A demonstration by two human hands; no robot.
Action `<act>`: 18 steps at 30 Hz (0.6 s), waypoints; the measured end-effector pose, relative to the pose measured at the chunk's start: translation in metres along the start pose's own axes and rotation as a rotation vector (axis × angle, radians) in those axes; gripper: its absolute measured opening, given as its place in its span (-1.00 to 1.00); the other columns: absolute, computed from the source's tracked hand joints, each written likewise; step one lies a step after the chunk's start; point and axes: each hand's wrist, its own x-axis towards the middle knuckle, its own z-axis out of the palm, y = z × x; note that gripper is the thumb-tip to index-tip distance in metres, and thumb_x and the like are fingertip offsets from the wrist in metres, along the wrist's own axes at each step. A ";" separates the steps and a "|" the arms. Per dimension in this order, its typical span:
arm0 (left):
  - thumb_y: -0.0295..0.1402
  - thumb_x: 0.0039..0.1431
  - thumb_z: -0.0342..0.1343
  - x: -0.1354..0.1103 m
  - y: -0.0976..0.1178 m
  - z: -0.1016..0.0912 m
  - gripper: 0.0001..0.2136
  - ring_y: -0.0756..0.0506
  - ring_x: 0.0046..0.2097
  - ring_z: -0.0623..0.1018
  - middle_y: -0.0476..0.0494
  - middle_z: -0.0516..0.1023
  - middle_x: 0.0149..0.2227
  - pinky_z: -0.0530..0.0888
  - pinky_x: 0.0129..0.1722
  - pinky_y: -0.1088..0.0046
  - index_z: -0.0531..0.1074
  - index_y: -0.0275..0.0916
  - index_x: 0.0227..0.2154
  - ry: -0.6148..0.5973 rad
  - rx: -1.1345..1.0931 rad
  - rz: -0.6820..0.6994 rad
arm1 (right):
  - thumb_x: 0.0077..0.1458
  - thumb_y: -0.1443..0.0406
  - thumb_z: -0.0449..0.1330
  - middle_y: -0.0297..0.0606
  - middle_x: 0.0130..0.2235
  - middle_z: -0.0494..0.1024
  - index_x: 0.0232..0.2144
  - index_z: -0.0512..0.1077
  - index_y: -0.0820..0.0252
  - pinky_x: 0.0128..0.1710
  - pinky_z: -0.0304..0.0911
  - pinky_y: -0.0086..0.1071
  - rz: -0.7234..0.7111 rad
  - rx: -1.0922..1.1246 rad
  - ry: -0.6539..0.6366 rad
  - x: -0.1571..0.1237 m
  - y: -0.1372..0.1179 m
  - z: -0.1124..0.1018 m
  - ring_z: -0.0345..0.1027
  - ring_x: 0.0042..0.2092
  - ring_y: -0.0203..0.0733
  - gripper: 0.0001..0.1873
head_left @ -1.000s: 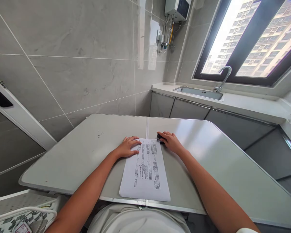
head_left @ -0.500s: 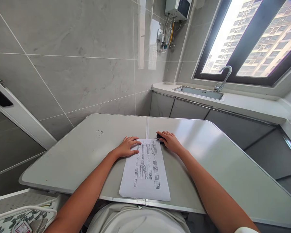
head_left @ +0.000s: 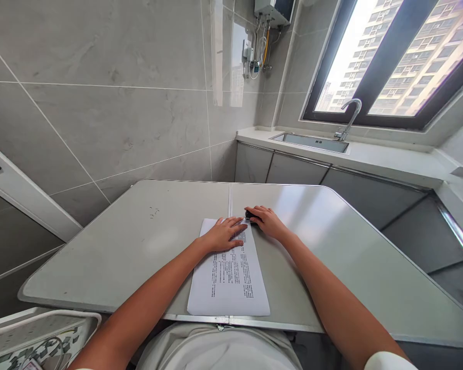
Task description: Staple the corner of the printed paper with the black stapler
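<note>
This is a home kitchen in a flat. Upper right of the frame, a counter [head_left: 370, 156] runs under a wide window [head_left: 393, 56] and carries a steel sink [head_left: 310, 142] with a curved tap [head_left: 349, 117]; grey cabinets [head_left: 293, 172] sit below it. At the top centre a water heater [head_left: 273, 9] hangs on the wall with pipes and valves [head_left: 256, 49] beneath. Large grey tiles [head_left: 100, 92] cover the walls. High-rise blocks [head_left: 416, 56] show through the window. A folding table [head_left: 332, 231] fills the middle of the frame.
</note>
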 end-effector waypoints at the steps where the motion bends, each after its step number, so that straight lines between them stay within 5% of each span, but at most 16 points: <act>1: 0.08 0.36 0.02 0.003 -0.001 0.001 -0.40 -0.32 0.47 0.10 -0.16 0.06 0.49 0.01 0.41 -0.20 0.18 0.09 0.39 -0.007 0.000 0.003 | 0.43 0.24 -0.01 -0.18 -0.03 0.57 0.27 0.34 -0.04 -0.01 0.18 -0.18 0.006 -0.003 0.004 0.000 0.000 0.000 0.36 0.00 -0.04 -0.57; 18: 0.10 0.35 0.03 0.006 -0.010 0.004 -0.42 -0.34 0.49 0.07 -0.09 -0.07 0.52 -0.13 0.43 -0.24 0.22 0.16 0.38 -0.013 -0.108 0.047 | 0.43 0.24 -0.03 -0.17 -0.03 0.58 0.24 0.36 -0.06 -0.02 0.16 -0.19 0.066 -0.041 0.000 0.002 -0.008 0.000 0.37 0.00 -0.03 -0.58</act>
